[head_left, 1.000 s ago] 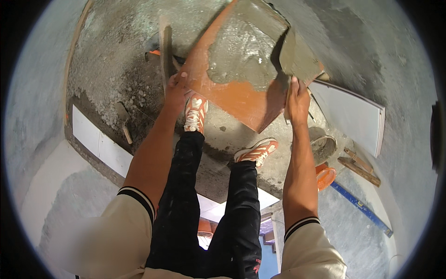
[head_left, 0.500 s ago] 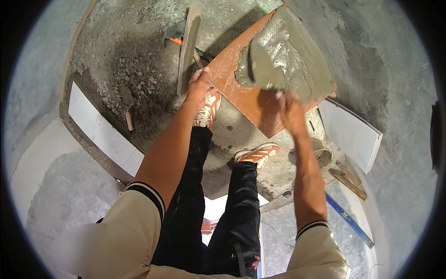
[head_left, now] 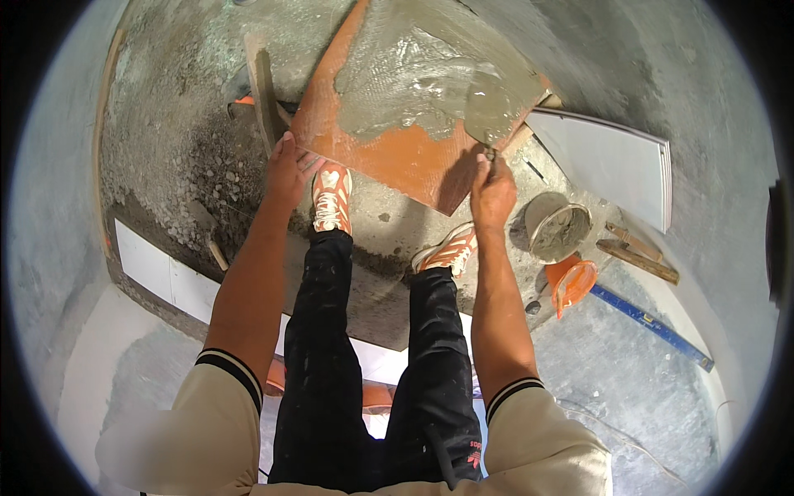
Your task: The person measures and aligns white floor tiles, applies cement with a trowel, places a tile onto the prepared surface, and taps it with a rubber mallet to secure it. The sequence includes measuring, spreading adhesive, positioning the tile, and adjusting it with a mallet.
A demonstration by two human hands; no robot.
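A large orange-brown tile [head_left: 397, 165] is held tilted in front of me, its ribbed back facing up. Wet grey mortar [head_left: 389, 91] covers most of it, leaving a bare strip along the left and near edges. My left hand [head_left: 288, 174] grips the tile's near left corner, thumb at the edge and fingers partly beneath. In my right hand [head_left: 494, 194], closed round the handle, is a trowel [head_left: 488, 107]. Its mortar-coated blade lies against the mortar near the tile's right side.
At right stand a bucket of mortar [head_left: 562, 231], an orange scoop-like container [head_left: 572, 283], a wooden float [head_left: 638, 255], a blue spirit level [head_left: 653, 326] and stacked white tiles [head_left: 608, 157]. Left are a wooden board [head_left: 263, 95], rubble [head_left: 211, 174] and white wall tiles [head_left: 157, 264].
The trowel has swept right across the tile, spreading the mortar. My left hand keeps its hold at the corner. The whole view has shifted, bringing the bucket and orange container into fuller sight.
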